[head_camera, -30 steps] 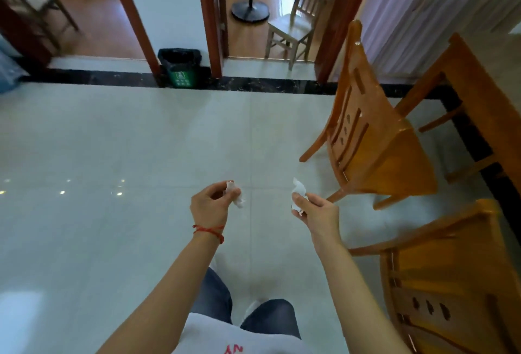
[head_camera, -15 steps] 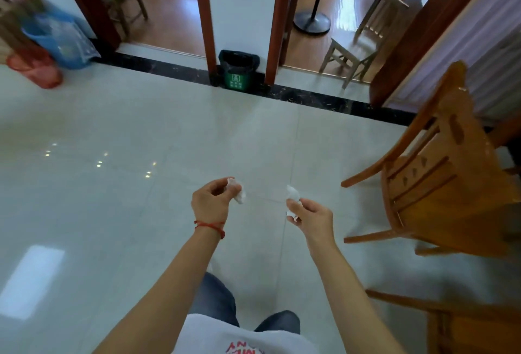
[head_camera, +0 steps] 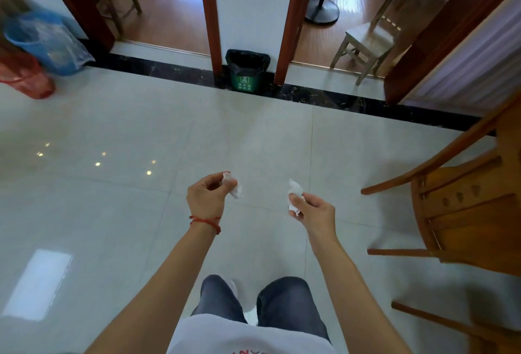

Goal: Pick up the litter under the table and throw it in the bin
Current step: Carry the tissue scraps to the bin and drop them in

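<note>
My left hand (head_camera: pixel 207 197), with a red string at the wrist, pinches a small crumpled white tissue (head_camera: pixel 234 188) between thumb and fingers. My right hand (head_camera: pixel 317 212) grips a second crumpled white tissue (head_camera: pixel 294 194) that sticks up above the fingers. Both hands are held out in front of me over the pale tiled floor. The bin (head_camera: pixel 246 73), small and green with a black liner, stands straight ahead against the narrow white wall between two doorways. The table is out of view.
A wooden chair (head_camera: pixel 462 207) stands close on my right, a further chair leg (head_camera: pixel 439 322) below it. Blue and red plastic baskets (head_camera: pixel 42 43) sit at the far left. Two wooden chairs and a floor-stand base (head_camera: pixel 322 12) are beyond the doorways.
The view has swung left and forward: the bin has come from upper left to straight ahead and closer, and the chairs have slid to the right edge. Both hands keep their tissues.
</note>
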Demonstrator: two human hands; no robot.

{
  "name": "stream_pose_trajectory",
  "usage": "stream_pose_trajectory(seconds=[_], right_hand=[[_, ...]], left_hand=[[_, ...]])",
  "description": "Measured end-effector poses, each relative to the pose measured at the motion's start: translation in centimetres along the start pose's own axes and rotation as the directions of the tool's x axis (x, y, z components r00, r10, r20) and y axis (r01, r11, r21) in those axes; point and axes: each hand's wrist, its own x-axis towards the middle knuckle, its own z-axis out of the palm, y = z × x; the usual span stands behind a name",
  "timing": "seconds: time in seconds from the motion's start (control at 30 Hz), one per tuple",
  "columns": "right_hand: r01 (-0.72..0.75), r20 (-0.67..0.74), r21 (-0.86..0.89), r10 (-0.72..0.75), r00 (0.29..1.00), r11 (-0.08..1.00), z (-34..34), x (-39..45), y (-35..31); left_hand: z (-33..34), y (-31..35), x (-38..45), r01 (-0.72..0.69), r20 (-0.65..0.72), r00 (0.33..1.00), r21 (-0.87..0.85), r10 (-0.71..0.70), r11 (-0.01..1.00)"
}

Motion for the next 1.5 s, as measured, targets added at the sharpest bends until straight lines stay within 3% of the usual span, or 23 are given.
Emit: stream_pose_trajectory(seconds=[0.73,1.27,1.5], right_hand=[[0.004,0.112,-0.012,-0.003,0.994,1.000,9.3,25.5,-17.4],[-0.035,-0.053,0.016,0.036,0.998,0.999,25.2,44.1,-28.2],[-0.076,-0.070,-0.034,0.074,0.995,0.997,28.5,50.9,-31.0]], left_hand=[[13.4,8.9,24.1,0.012,-0.120,0.993,0.038,-0.008,0.999],[18.9,15.7,52.3,0.049,-0.003,0.999,0.133,-0.049,0.990],[22.1,16.6,60.1,0.129,-0.038,0.991,0.146,-0.125,0.981]])
